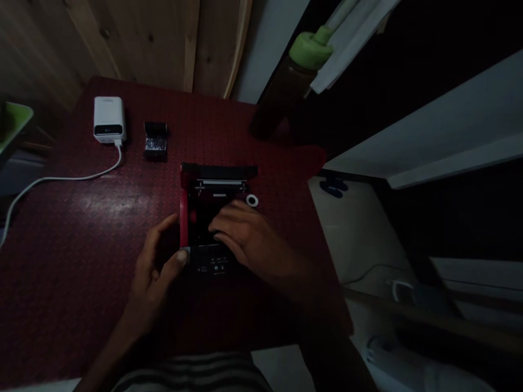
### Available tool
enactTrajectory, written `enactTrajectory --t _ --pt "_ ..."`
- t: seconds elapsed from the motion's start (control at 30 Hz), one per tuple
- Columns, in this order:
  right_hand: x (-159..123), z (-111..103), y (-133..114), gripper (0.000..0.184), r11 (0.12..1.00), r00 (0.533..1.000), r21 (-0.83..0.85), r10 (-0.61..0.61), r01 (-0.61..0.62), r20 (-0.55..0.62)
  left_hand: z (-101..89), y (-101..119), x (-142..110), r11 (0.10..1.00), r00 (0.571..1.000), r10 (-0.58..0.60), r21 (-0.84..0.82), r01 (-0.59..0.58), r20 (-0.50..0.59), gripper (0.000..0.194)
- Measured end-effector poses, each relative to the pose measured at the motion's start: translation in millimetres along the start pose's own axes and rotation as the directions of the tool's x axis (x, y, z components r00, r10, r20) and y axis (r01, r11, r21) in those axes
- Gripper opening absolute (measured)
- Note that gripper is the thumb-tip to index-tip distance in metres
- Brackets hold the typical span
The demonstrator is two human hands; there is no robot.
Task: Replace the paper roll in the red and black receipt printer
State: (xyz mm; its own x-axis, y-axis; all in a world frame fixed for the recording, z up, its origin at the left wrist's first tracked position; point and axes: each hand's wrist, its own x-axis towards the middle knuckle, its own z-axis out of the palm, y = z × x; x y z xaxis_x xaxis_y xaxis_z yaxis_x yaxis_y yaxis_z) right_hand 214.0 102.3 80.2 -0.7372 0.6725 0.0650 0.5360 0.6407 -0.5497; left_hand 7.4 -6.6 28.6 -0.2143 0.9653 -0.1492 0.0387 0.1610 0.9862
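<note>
1. Two bare hands work at a small black-and-red device (184,220) with its lid (220,172) raised, near the middle of a dark red tabletop (77,267).
2. Left hand (149,272): thumb on the device's near left corner, forefinger well apart from it beside the red side wall; the hand is spread wide, seemingly to steady.
3. Right hand (245,228): fingers bent and reaching down into the open bay; whether they hold anything is hidden.
4. Step in hand, as I judge it: handling something inside the bay. Any next move calls for a still body and careful fingertips in a dark, narrow space.
5. Direction: the control panel (214,267) is at the end nearest the wearer, the lid at the far end. The body's long axis seems to run straight away from the wearer, though the right side is partly covered.
6. Nearby: a white ring (252,201) just beyond the right hand; farther left, a black ribbon cartridge (156,142) and a white power bank (108,117) with a cable (81,178).
</note>
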Motion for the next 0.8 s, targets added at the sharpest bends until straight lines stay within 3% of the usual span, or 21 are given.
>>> enactTrajectory --t 0.07,0.2,0.3,0.4,0.5,0.67,0.7,0.8 --pt "-5 5 -1 0.018 0.999 0.994 -0.043 -0.028 0.024 -0.106 0.5 11 6 1.000 0.999 0.022 0.007 -0.021 -0.042 0.060" --pt "-21 13 -9 0.023 0.983 0.940 -0.181 -0.099 0.041 -0.328 1.4 32 45 0.972 0.967 0.231 0.062 -0.226 -0.104 0.059" --pt "-33 19 -16 0.027 0.952 0.918 -0.306 -0.100 -0.024 -0.385 5.9 42 78 0.936 0.933 0.352 0.066 -0.347 -0.076 0.058" --pt "-39 27 -20 0.022 0.918 0.893 -0.390 -0.115 -0.071 -0.435 14.0 48 93 0.926 0.927 0.372 0.085 -0.367 -0.056 0.055" --pt "-44 32 -24 0.019 0.895 0.871 -0.437 -0.144 -0.088 -0.469 20.1 51 86 0.934 0.929 0.357 0.030 -0.356 -0.098 0.044" --pt "-53 32 -32 0.014 0.880 0.901 -0.469 -0.141 -0.076 -0.411 18.4 43 55 0.957 0.956 0.284 0.091 -0.277 -0.079 0.009" --pt "-55 32 -33 0.015 0.880 0.901 -0.470 -0.146 -0.071 -0.409 17.8 38 49 0.968 0.967 0.243 0.089 -0.236 -0.078 0.011" --pt "-57 37 -32 0.013 0.898 0.866 -0.432 -0.143 -0.090 -0.479 18.0 21 31 0.995 0.993 0.094 -0.034 -0.096 -0.073 0.055"
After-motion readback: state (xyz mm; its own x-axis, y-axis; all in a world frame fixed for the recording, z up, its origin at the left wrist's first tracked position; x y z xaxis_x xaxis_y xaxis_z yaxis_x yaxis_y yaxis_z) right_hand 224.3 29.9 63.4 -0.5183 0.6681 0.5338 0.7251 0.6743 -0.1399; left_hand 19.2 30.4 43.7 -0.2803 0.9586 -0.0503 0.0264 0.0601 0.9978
